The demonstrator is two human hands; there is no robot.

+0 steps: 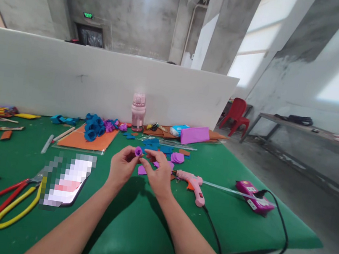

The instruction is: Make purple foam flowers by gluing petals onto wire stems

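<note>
Between the thumb and fingers of my left hand (pixel 122 166) is a small purple rolled flower (pixel 138 151), its spiral top showing. My right hand (pixel 158 173) is beside it on the right, thumb and forefinger stretched toward the flower and apart from each other; whether the tips touch it I cannot tell. Under and behind my hands lie purple felt pieces (pixel 177 158) and blue felt pieces (pixel 152 142). A pink glue gun (pixel 192 182) rests just right of my right hand, with a clear glue stick (pixel 227 189) sticking out of its back.
A purple power strip (pixel 254 197) and black cord (pixel 286 233) lie at the right table edge. Left are large scissors (pixel 14 201) and a phone (pixel 68 184). Behind, blue flowers (pixel 93 126) sit on orange felt (pixel 86 142); a pink bottle (pixel 138 114) stands before the white board (pixel 106 79).
</note>
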